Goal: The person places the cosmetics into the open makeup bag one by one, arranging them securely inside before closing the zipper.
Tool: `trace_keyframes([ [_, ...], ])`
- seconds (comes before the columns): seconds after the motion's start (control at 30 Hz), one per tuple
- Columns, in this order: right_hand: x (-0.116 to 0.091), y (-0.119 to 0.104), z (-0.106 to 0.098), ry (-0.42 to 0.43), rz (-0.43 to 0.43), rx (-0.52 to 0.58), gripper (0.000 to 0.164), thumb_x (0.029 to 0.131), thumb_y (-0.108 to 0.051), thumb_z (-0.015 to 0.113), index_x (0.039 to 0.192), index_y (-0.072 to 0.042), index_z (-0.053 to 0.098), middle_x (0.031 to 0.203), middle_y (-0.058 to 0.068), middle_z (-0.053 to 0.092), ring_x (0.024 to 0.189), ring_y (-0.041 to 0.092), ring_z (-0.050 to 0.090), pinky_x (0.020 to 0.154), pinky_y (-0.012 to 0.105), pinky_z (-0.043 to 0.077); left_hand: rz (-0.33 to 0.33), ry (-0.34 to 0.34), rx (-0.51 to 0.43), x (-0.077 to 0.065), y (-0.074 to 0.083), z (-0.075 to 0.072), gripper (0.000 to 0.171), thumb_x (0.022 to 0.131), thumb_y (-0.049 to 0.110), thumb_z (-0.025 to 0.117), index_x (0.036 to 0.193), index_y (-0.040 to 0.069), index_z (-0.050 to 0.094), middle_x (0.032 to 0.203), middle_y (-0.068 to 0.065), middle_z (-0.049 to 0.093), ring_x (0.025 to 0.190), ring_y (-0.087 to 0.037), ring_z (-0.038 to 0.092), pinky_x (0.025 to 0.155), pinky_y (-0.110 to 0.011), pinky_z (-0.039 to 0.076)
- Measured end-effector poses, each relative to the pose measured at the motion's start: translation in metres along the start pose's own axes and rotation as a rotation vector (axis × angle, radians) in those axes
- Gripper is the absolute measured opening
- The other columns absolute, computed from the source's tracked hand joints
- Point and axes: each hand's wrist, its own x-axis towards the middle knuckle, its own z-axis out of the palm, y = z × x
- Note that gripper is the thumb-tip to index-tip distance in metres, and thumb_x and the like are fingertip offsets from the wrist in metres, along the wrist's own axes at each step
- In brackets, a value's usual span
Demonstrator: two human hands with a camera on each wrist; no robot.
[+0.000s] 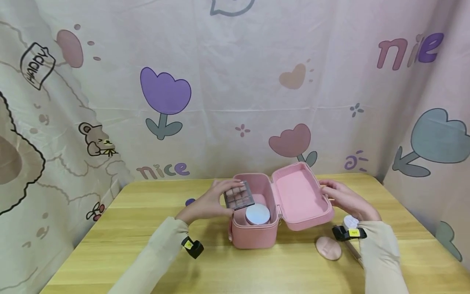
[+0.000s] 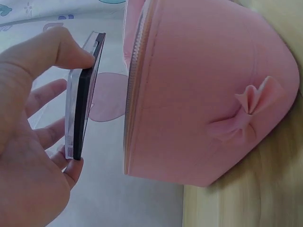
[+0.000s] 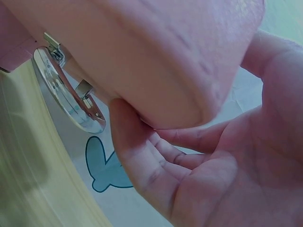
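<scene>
My left hand grips an eyeshadow palette by its edges, thumb on one side and fingers on the other. The palette, with a clear cover and black base, is tilted just above the open mouth of a pink makeup case. Inside the case sits a round container with a whitish top. A pink bow decorates the case's side. With curled fingers, my right hand holds the outer edge of the case's lid, which is swung out to the right.
On the wooden table, right of the case, lie a round pinkish pad, a slim-handled stick and a small white item, partly behind my wrist. A dark blue cap shows beyond my left hand. A printed curtain hangs behind.
</scene>
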Motion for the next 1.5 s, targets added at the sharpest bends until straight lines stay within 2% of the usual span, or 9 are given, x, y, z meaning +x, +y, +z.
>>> trace_keyframes([
  [0.2, 0.001, -0.002, 0.001, -0.009, 0.004, 0.006, 0.055, 0.099, -0.016, 0.041, 0.14, 0.017, 0.023, 0.132, 0.031, 0.041, 0.108, 0.027, 0.052, 0.092, 0.041, 0.048, -0.009, 0.006, 0.022, 0.005, 0.003, 0.002, 0.076, 0.068, 0.004, 0.074, 0.139, 0.011, 0.052, 0.149, -0.012, 0.038, 0.122, -0.03, 0.032, 0.094, -0.054, 0.038],
  [0.4, -0.001, -0.003, -0.001, 0.007, 0.005, 0.003, 0.055, 0.098, -0.015, 0.042, 0.139, 0.017, 0.024, 0.131, 0.031, 0.042, 0.105, 0.026, 0.052, 0.088, 0.037, 0.049, -0.011, -0.028, 0.035, 0.017, 0.005, 0.007, 0.075, 0.07, 0.009, 0.076, 0.141, 0.013, 0.05, 0.149, -0.005, 0.039, 0.12, -0.026, 0.032, 0.094, -0.05, 0.037],
  [0.57, 0.0, -0.002, 0.0, 0.003, 0.004, 0.017, 0.055, 0.098, -0.015, 0.042, 0.139, 0.017, 0.025, 0.13, 0.031, 0.042, 0.104, 0.024, 0.053, 0.087, 0.036, 0.049, -0.011, -0.058, 0.028, 0.024, 0.003, 0.011, 0.079, 0.068, 0.011, 0.08, 0.141, 0.011, 0.049, 0.145, -0.008, 0.043, 0.12, -0.027, 0.032, 0.097, -0.052, 0.036],
  [0.8, 0.0, -0.002, 0.0, 0.014, -0.001, 0.009, 0.055, 0.098, -0.014, 0.042, 0.138, 0.018, 0.025, 0.129, 0.031, 0.044, 0.103, 0.024, 0.053, 0.086, 0.036, 0.05, 0.006, -0.085, 0.07, 0.032, 0.0, 0.018, 0.08, 0.063, 0.004, 0.075, 0.139, 0.008, 0.05, 0.14, -0.009, 0.048, 0.117, -0.028, 0.032, 0.093, -0.043, 0.035],
  [1.0, 0.0, -0.003, -0.001, 0.004, -0.004, 0.015, 0.055, 0.098, -0.014, 0.043, 0.139, 0.017, 0.024, 0.13, 0.031, 0.042, 0.104, 0.025, 0.053, 0.088, 0.037, 0.049, 0.02, -0.102, 0.086, 0.033, -0.002, 0.021, 0.081, 0.061, 0.002, 0.077, 0.137, 0.007, 0.052, 0.137, -0.01, 0.05, 0.119, -0.032, 0.033, 0.102, -0.051, 0.03],
  [1.07, 0.0, -0.002, -0.001, 0.003, -0.004, 0.011, 0.055, 0.098, -0.014, 0.042, 0.139, 0.017, 0.024, 0.13, 0.031, 0.042, 0.105, 0.025, 0.053, 0.089, 0.037, 0.049, 0.039, -0.116, 0.092, 0.034, -0.003, 0.022, 0.079, 0.062, 0.003, 0.077, 0.137, 0.006, 0.052, 0.136, -0.01, 0.051, 0.119, -0.031, 0.035, 0.103, -0.05, 0.029],
  [1.27, 0.0, -0.002, -0.001, 0.01, -0.004, 0.009, 0.055, 0.098, -0.014, 0.042, 0.139, 0.018, 0.024, 0.129, 0.031, 0.043, 0.104, 0.024, 0.053, 0.088, 0.037, 0.049, 0.053, -0.159, 0.126, 0.038, -0.003, 0.025, 0.076, 0.066, 0.004, 0.077, 0.137, 0.007, 0.052, 0.134, -0.009, 0.053, 0.112, -0.026, 0.037, 0.091, -0.039, 0.037],
  [1.4, 0.0, -0.003, 0.0, 0.008, -0.006, 0.016, 0.055, 0.098, -0.014, 0.043, 0.139, 0.018, 0.024, 0.129, 0.031, 0.043, 0.103, 0.023, 0.053, 0.088, 0.036, 0.049, 0.036, -0.17, 0.168, 0.04, -0.004, 0.029, 0.076, 0.065, 0.003, 0.079, 0.136, 0.006, 0.053, 0.139, -0.011, 0.049, 0.118, -0.028, 0.036, 0.097, -0.044, 0.036],
  [1.5, -0.001, -0.003, 0.0, 0.002, -0.007, 0.009, 0.055, 0.098, -0.015, 0.042, 0.139, 0.018, 0.024, 0.13, 0.031, 0.043, 0.104, 0.025, 0.053, 0.089, 0.038, 0.049, 0.051, -0.181, 0.214, 0.041, -0.005, 0.031, 0.074, 0.065, 0.004, 0.08, 0.134, 0.006, 0.056, 0.141, -0.013, 0.047, 0.122, -0.031, 0.036, 0.099, -0.047, 0.035],
])
